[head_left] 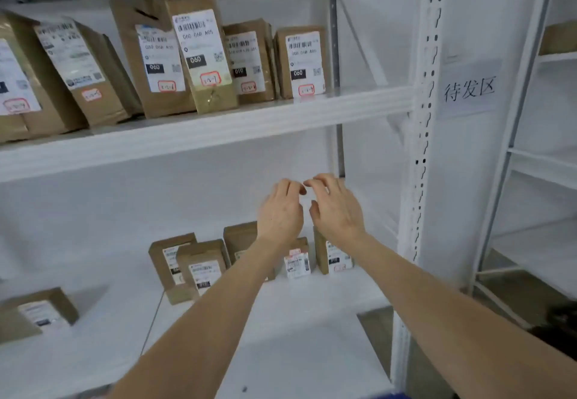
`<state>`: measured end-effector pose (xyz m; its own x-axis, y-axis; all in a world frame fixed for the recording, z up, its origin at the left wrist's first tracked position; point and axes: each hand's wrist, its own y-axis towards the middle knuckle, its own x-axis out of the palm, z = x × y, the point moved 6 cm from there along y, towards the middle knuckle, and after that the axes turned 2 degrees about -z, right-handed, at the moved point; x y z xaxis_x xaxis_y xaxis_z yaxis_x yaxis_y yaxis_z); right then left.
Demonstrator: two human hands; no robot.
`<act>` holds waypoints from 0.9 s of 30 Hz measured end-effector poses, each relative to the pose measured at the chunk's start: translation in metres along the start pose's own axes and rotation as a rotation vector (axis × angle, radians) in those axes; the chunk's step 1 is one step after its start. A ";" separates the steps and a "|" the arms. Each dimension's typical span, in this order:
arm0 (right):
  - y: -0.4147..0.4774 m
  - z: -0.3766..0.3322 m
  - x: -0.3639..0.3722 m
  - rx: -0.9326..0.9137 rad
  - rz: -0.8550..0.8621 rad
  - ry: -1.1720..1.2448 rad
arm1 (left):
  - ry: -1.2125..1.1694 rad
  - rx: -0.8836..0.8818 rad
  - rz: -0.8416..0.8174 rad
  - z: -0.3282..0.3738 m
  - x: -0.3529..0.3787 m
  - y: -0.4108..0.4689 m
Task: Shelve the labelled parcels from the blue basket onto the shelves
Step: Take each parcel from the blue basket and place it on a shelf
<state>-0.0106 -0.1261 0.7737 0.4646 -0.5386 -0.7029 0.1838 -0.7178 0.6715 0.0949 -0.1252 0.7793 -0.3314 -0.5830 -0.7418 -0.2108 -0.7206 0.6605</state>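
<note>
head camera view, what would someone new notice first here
The left hand and right hand reach up the middle side by side, fingers loosely curled and holding nothing, over a cluster of small brown parcels on the lower shelf. A row of taller labelled parcels lines the upper shelf above. A paper sign with three printed characters hangs on the white panel at right.

A paper sign [470, 89] on the white panel [462, 164] beyond the right end of the upper shelf [218, 131] reads "待发区". On that shelf, the tall parcel [203, 55] carries a label reading "060 06B A05", with "060" in a black box. The rightmost parcel [301, 61] reads the same. The parcel between them [246, 58] shows "010". The lower-shelf labels [204, 270] are too blurred to read.
</note>
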 end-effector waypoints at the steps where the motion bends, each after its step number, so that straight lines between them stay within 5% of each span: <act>1: -0.018 0.006 0.019 0.020 -0.043 0.009 | 0.001 -0.013 -0.051 -0.005 0.019 -0.016; 12: -0.247 0.097 0.225 0.182 -0.626 0.064 | -0.050 -0.285 -0.684 -0.036 0.253 -0.234; 18: -0.397 0.154 0.333 0.419 -1.100 0.028 | -0.045 -0.630 -1.175 -0.045 0.364 -0.405; 27: -0.634 0.139 0.515 0.568 -1.621 0.127 | -0.148 -0.955 -1.469 -0.078 0.494 -0.638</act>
<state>-0.0085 -0.0092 -0.0465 0.1944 0.8515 -0.4869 0.2058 -0.5208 -0.8285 0.1378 0.0175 -0.0176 -0.4636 0.6902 -0.5556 0.1619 -0.5505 -0.8190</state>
